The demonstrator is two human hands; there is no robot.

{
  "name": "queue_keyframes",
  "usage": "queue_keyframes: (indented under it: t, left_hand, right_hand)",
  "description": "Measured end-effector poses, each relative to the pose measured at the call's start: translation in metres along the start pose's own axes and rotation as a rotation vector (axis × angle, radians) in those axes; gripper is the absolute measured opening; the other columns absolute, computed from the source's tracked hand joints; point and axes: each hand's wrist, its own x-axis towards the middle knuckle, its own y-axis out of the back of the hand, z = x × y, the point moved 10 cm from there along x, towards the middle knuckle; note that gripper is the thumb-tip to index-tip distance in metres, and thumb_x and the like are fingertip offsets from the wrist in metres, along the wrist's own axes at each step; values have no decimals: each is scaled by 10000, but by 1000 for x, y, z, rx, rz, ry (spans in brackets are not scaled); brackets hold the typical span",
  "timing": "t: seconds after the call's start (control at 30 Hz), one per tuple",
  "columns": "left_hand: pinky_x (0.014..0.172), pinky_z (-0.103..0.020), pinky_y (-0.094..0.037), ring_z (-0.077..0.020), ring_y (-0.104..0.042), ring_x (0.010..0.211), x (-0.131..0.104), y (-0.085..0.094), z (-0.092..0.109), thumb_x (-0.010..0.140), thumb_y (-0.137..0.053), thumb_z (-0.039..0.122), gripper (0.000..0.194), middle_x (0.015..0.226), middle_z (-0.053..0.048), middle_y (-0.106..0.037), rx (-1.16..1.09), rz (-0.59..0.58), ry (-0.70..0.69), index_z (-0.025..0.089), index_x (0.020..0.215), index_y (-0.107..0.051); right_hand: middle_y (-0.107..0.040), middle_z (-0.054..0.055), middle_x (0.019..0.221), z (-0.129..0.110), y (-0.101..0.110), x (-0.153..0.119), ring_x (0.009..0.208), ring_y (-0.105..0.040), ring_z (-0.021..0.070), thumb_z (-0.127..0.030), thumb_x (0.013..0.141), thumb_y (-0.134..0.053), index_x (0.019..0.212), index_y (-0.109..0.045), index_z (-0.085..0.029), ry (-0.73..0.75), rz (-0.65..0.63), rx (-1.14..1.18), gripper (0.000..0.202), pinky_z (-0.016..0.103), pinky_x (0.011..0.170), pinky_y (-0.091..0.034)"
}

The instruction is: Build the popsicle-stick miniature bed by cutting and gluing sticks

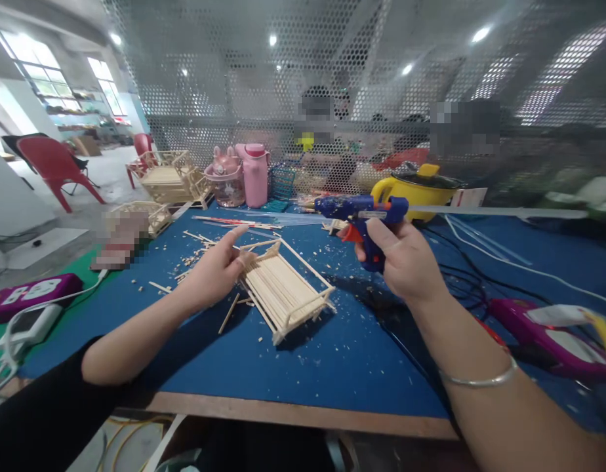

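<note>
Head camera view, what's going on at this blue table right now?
A person sits at a blue work table littered with wood bits. Their left hand steadies a small wooden-stick frame lying on the mat, fingers on its near end. Their right hand holds a blue glue gun raised above the table, nozzle pointing left, not touching the frame. Finished stick models stand at the back.

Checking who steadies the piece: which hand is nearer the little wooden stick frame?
Left. The left hand touches the wooden stick frame at its end; the right hand holds the glue gun off to its right.
</note>
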Motion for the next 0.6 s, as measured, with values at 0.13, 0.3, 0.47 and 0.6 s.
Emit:
queue_keyframes:
  t: [0.13, 0.3, 0.47, 0.6]
  left_hand:
    - [731, -340, -509, -210, -666, 835, 3, 1, 2, 901, -457, 338, 543, 914, -78, -716, 24, 24, -30, 185, 1411, -353]
    - [790, -353, -509, -220, -679, 915, -12, -2, 4, 918, -438, 400, 503, 957, -78, -726, -20, 55, -15, 199, 1377, -385]
    - [784, -329, -501, -211, -681, 914, -23, -15, 10, 921, -435, 404, 421, 974, -72, -724, -41, -36, -12, 192, 1281, -490]
    - [734, -307, -497, -197, -686, 840, -26, -12, 13, 915, -446, 421, 419, 964, -69, -723, -11, -3, 5, 181, 1247, -530]
  right_hand:
    - [-640, 4, 660, -24, 2, -8, 520, -531, 122, -513, 821, -592, 826, -630, -211, 126, 37, -352, 304, 266, 503, -442]
    - [-715, 28, 851, -47, -16, -19, 779, -658, 195, -421, 878, -549, 976, -702, -241, 340, -98, -644, 256, 357, 782, -520]
    - [-724, -9, 955, -63, -30, -32, 853, -674, 202, -377, 872, -561, 1048, -681, -299, 491, -200, -805, 226, 322, 767, -533]
    - [-712, -38, 902, -68, -35, -40, 814, -671, 182, -349, 897, -530, 982, -669, -331, 476, -238, -885, 164, 285, 733, -532]
